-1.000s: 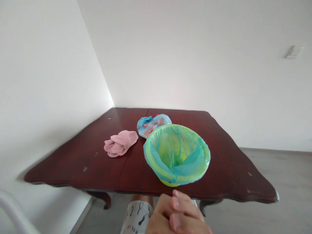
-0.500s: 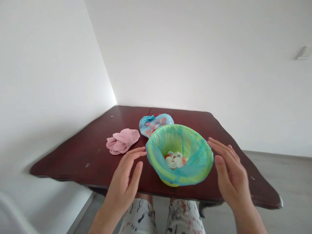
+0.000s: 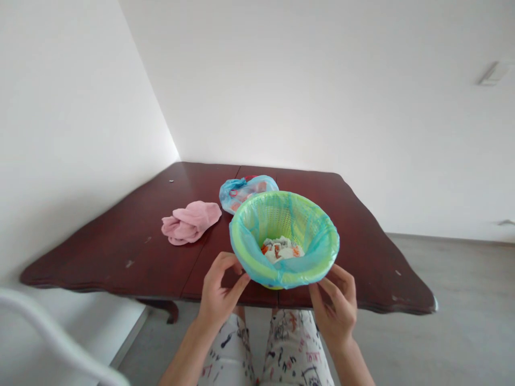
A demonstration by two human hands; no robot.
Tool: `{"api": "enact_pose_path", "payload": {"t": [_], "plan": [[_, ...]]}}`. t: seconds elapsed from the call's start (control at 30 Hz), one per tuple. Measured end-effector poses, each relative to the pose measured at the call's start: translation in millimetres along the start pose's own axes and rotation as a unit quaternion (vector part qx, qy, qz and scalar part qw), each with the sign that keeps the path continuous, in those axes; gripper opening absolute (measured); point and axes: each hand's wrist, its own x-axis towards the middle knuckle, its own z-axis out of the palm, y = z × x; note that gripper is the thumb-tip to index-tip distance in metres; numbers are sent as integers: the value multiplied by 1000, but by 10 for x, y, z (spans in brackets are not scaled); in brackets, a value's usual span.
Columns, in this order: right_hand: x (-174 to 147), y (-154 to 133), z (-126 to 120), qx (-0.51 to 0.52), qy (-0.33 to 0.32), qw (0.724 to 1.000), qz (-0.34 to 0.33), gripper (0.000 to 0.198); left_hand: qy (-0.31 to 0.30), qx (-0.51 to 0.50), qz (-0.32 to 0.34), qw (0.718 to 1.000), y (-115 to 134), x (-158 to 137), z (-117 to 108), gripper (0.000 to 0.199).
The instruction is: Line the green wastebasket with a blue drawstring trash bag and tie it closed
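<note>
A green mesh wastebasket point(image 3: 277, 224) stands near the table's front edge, lined with a translucent blue trash bag point(image 3: 295, 276) folded out over the rim. Crumpled white and orange-stained tissues point(image 3: 282, 251) lie at its bottom. At the near left of the rim, my left hand point(image 3: 219, 287) has its fingers curled on the bag's overhanging edge. My right hand point(image 3: 338, 303) pinches that edge at the near right, with its fingertips partly hidden beneath the rim.
A crumpled pink cloth point(image 3: 191, 221) lies left of the basket. Behind the basket is a knotted light-blue bag point(image 3: 251, 188) with contents inside. The dark red wooden table point(image 3: 148, 273) meets white walls. A white curved rail point(image 3: 48, 332) shows at the lower left.
Both hands, held apart beside the basket before, have come inward and down to the bag's near edge and closed on it. The whole view has shifted slightly.
</note>
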Motion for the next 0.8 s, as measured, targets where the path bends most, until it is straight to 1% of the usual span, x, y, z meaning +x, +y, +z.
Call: {"api": "enact_pose_path", "payload": {"t": [0.07,0.17,0.23,0.33,0.4,0.47,0.57,0.63,0.73,0.8], "plan": [[76,-24,30,8,-4,1000,-8,36,15,12,31,999,48,44,40,17],[176,-50,35,31,-26,999,-30,36,9,48,70,996,130,78,87,28],[248,-58,-6,32,-55,997,-52,34,5,73,95,993,180,78,96,32],[398,-56,-128,20,-94,993,-70,29,36,124,125,984,229,79,61,28],[527,-51,-226,17,-105,992,-71,26,57,139,136,979,244,109,16,23],[671,-54,-313,14,-113,991,-77,24,49,125,145,980,252,178,-28,20],[894,-99,-394,13,-157,984,-86,23,30,102,161,981,285,346,-67,18],[1045,-146,-415,35,-204,976,-73,20,28,104,167,980,327,484,-79,15],[1277,-182,-426,112,-269,957,-5,13,-1,105,156,982,393,711,-117,10],[1437,-141,-446,139,-293,946,33,11,-24,100,136,985,413,871,-174,5]]}}
